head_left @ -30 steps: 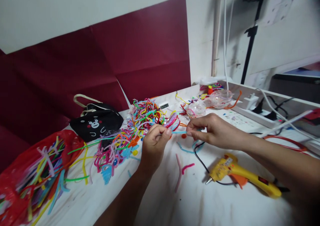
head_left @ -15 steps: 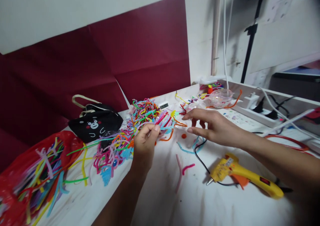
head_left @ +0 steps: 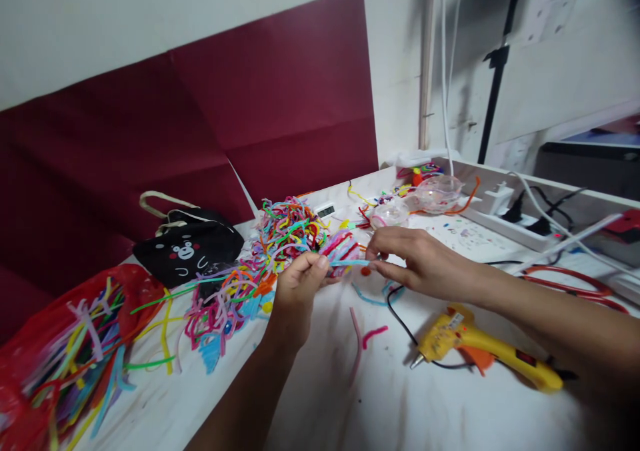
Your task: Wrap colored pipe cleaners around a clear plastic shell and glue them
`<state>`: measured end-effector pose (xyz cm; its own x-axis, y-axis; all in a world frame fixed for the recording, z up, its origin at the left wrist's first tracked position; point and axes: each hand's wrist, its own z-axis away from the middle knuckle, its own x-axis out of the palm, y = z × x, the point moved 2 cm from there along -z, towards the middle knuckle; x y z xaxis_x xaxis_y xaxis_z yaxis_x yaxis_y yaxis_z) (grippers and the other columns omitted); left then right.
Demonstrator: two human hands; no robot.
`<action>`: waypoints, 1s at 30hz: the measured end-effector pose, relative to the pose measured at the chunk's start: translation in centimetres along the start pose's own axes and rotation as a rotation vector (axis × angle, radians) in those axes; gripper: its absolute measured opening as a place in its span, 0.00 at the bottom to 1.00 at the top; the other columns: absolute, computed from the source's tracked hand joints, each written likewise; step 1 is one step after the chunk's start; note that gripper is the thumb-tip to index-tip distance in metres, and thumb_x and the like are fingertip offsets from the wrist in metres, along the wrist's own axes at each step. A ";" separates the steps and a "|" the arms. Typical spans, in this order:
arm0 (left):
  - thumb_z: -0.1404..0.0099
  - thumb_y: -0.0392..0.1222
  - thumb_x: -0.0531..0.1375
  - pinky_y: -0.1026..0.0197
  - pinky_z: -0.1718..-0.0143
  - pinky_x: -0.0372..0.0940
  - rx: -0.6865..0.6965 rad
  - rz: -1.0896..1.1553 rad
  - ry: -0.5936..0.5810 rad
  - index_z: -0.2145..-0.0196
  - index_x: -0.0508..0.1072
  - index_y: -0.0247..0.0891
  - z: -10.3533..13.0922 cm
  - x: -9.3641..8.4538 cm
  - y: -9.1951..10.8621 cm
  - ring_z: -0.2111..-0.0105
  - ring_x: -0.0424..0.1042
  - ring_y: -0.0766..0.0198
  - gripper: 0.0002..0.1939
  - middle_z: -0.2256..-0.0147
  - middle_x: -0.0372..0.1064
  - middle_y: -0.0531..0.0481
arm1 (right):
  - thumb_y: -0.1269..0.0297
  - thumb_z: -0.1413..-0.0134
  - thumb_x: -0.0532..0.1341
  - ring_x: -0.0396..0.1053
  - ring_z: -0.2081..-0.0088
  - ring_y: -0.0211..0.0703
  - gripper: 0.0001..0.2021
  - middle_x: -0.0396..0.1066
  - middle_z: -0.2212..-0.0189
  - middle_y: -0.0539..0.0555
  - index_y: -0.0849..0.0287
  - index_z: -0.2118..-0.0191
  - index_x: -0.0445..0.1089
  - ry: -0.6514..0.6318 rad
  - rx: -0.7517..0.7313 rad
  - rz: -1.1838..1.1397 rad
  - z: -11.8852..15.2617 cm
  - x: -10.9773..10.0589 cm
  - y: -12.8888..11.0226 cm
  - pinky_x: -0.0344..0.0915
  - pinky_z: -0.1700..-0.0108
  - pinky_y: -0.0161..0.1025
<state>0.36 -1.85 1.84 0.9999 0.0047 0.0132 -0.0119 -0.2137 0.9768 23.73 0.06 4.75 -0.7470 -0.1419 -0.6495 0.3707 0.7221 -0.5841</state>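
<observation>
My left hand (head_left: 301, 288) is closed, thumb on top, around a light blue pipe cleaner (head_left: 347, 262) and a striped pink, red and pale pipe-cleaner piece (head_left: 340, 246). The striped piece shows just beyond my fingertips. My right hand (head_left: 413, 258) pinches the other end of the light blue pipe cleaner, which stretches nearly straight between both hands. Under the right fingers lie a small orange disc (head_left: 365, 271) and a curved light blue pipe cleaner (head_left: 373, 301). Closer to me are a pale pink strand (head_left: 356, 344) and a short hot-pink one (head_left: 375, 334).
A yellow glue gun (head_left: 480, 344) with a black cord lies at right. Left are a heap of pipe cleaners (head_left: 290, 224), a black bag (head_left: 187, 248) and a red plastic bag (head_left: 145, 284) of pipe cleaners. A power strip (head_left: 520, 228) and clear plastic containers (head_left: 437, 194) stand at the back right.
My right hand has moved left and closed its fingers on the end of the light blue pipe cleaner. My left hand has shifted slightly right, still holding the striped piece.
</observation>
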 end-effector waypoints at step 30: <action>0.32 0.48 0.64 0.59 0.68 0.64 0.428 -0.474 0.124 0.76 0.75 0.42 -0.1 -0.1 1.0 0.71 0.68 0.60 0.16 0.73 0.68 0.51 | 0.44 0.35 0.65 0.73 0.70 0.51 0.12 0.79 0.71 0.53 0.41 0.64 0.80 -0.093 0.217 -0.218 0.2 0.1 1.3 0.66 0.67 0.49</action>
<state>0.25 -2.01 2.86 0.8876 0.3010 -0.3486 0.4596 -0.5315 0.7115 24.20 0.86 3.82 -0.7716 -0.3462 -0.5337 0.3243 0.5077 -0.7982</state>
